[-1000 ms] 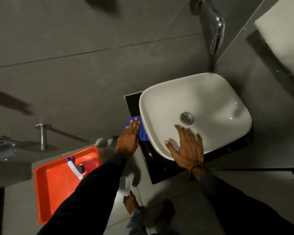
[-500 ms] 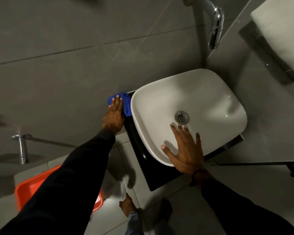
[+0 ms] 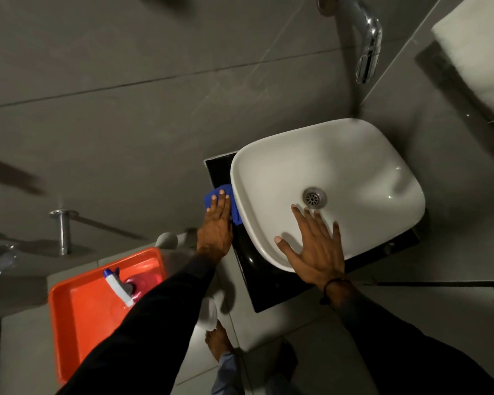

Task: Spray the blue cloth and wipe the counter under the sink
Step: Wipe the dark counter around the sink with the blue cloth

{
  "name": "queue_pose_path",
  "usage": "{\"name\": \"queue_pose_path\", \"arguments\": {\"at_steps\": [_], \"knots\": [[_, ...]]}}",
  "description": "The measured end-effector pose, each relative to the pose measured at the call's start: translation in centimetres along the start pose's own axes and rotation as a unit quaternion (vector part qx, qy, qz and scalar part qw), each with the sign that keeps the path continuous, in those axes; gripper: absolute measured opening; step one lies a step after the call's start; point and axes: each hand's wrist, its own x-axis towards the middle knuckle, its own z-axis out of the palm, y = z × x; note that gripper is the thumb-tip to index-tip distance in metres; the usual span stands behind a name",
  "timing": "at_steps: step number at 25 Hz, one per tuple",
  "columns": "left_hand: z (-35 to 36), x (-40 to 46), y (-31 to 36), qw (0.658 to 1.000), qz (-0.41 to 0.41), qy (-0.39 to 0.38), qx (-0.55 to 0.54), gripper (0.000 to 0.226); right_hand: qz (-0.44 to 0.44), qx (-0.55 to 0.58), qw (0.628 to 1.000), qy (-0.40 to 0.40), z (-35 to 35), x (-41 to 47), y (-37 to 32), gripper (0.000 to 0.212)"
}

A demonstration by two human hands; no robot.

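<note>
A white basin sink (image 3: 354, 166) sits on a black counter (image 3: 248, 263). My left hand (image 3: 216, 226) lies flat on the blue cloth (image 3: 234, 208), pressing it onto the counter's left strip beside the basin. My right hand (image 3: 315, 249) rests with fingers spread on the basin's near rim, holding nothing. A spray bottle (image 3: 119, 286) with a white head and blue nozzle lies in an orange tray (image 3: 86, 323) to the left, partly hidden by my left sleeve.
A chrome tap (image 3: 368, 44) juts out of the grey wall above the basin. A chrome fitting (image 3: 62, 229) sticks out of the wall at left. My bare foot (image 3: 218, 342) stands on the grey tiled floor below the counter.
My left hand has slid the blue cloth from the counter's far left corner back toward me along the basin's side. My right hand has stayed on the rim.
</note>
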Motion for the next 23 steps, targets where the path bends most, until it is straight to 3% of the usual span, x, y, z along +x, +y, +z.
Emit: {"name": "queue_pose_path", "arguments": {"at_steps": [7,17,20,23], "knots": [[5.3,-9.3,3.1,0.999,-0.043,0.011,-0.012,0.079,-0.010,0.021,1.000,-0.003,0.3,-0.1,0.1,0.087],[11.9,-18.9,8.5,0.991,-0.010,0.008,0.133,0.079,-0.036,0.072,0.996,-0.038,-0.7,-0.9,0.5,0.072],[11.2,-19.1,9.3,0.990,-0.015,-0.019,0.139,0.077,-0.051,0.147,0.988,0.026,-1.8,-2.2,0.9,0.067],[9.7,-19.7,10.0,0.991,-0.008,-0.031,0.130,0.080,-0.081,0.237,0.950,0.187,-3.0,-5.3,2.7,0.046]]}}
